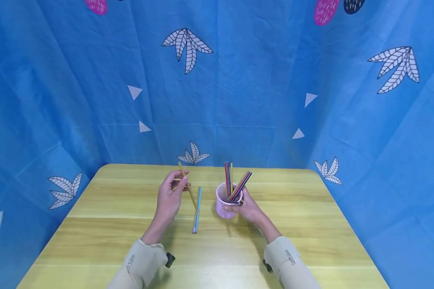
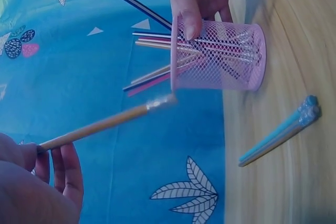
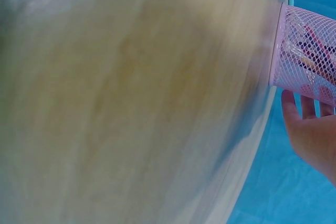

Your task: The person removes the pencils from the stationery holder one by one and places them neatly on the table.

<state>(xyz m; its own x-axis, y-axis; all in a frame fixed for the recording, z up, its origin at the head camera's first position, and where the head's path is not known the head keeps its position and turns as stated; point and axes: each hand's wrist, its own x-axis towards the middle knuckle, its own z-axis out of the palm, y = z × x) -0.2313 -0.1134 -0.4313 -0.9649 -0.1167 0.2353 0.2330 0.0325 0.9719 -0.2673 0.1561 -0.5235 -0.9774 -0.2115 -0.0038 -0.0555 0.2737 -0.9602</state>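
My left hand [image 1: 169, 198] pinches a yellow pencil [image 2: 105, 125] between thumb and fingers near one end. Its eraser end points toward the pen cup in the left wrist view, apart from it. Around the rim and side of the pink mesh pen cup [image 1: 224, 210] my right hand [image 1: 252, 209] has its grip, thumb over the rim. Several pencils [image 1: 228, 176] in red, dark and yellow colours stand tilted inside the cup. On the table between the hands lie a light blue pencil [image 2: 270, 139] and a yellowish pencil [image 2: 278, 141], side by side.
The wooden table [image 1: 105, 233] ends at a far edge, with a blue patterned cloth [image 1: 238, 80] hanging behind it and along both sides. Beige sleeves [image 1: 141, 261] with dark wrist pieces [image 1: 170, 260] cover both forearms.
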